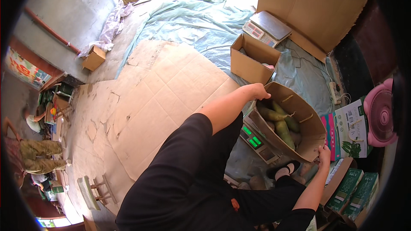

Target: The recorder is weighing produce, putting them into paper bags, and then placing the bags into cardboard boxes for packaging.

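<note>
An uncapped cardboard box (314, 139) holding several long green radishes (283, 131) is between my hands. My left hand (258, 91) grips its far left corner, fingers closed at the rim. At the near right corner, my right hand (324, 156) pinches the box's edge. Right under the box is a digital scale (266, 152) with a lit green display. The box covers most of the scale's top, and I cannot tell whether it rests fully there. My foot in a dark shoe (283, 170) is close to the scale.
Beyond the box stand another open carton (251, 62) and a second scale (269, 25). To the right are a pink fan (381, 113), printed boxes (351, 128), a power strip (335, 93) and green cartons (357, 192). Flattened cardboard (158, 98) covers the floor. People (40, 156) and a stool (96, 192) are left.
</note>
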Demonstrator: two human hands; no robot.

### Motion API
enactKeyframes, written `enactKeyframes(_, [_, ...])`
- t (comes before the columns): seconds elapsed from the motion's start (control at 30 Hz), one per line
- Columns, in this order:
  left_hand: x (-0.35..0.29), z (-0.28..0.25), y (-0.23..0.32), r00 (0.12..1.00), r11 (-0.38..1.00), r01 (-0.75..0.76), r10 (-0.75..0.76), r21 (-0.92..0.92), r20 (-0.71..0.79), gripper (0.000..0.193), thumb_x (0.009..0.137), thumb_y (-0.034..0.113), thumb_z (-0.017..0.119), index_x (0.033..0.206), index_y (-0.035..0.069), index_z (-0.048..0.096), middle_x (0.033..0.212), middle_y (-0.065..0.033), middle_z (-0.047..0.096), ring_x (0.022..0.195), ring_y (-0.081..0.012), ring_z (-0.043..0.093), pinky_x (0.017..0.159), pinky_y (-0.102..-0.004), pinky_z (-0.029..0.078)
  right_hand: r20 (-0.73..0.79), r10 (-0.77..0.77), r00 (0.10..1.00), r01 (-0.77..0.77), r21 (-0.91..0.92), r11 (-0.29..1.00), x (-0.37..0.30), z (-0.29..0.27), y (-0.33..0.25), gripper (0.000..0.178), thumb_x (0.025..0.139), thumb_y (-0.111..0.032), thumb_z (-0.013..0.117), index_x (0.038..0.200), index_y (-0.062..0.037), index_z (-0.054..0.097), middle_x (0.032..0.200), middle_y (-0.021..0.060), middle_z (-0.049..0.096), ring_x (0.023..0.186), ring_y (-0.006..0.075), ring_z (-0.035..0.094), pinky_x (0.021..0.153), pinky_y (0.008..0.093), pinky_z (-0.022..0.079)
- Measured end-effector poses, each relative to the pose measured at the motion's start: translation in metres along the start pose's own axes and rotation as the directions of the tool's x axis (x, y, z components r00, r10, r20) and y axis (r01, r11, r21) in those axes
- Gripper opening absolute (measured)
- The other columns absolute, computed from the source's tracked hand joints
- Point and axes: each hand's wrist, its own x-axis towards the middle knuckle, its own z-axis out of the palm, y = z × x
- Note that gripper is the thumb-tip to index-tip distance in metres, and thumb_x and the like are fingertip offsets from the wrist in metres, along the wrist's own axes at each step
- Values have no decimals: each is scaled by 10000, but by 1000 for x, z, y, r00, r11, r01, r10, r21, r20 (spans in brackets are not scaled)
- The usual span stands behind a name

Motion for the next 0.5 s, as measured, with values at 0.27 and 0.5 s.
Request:
enactKeyframes(0.27, [9, 4, -5, 994, 996, -58, 65, 71, -89, 480, 782, 462, 628, 841, -12, 679, 842, -105, 665, 755, -259, 608, 709, -374, 479, 49, -6, 999, 4, 49, 999, 1, 4, 5, 270, 913, -159, 404, 1152, -100, 514, 894, 87, 634, 743, 216, 609, 623, 391, 495])
enactKeyframes(0.5, [1, 0, 2, 999, 1000, 18, -18, -16, 48, 565, 826, 388, 632, 1220, 15, 473, 1064, -104, 619, 1070, -293, 525, 857, -476, 417, 73, 3, 997, -14, 137, 990, 5, 8, 9, 294, 917, -120, 382, 1192, -92, 484, 913, 118, 636, 789, 235, 612, 679, 402, 500])
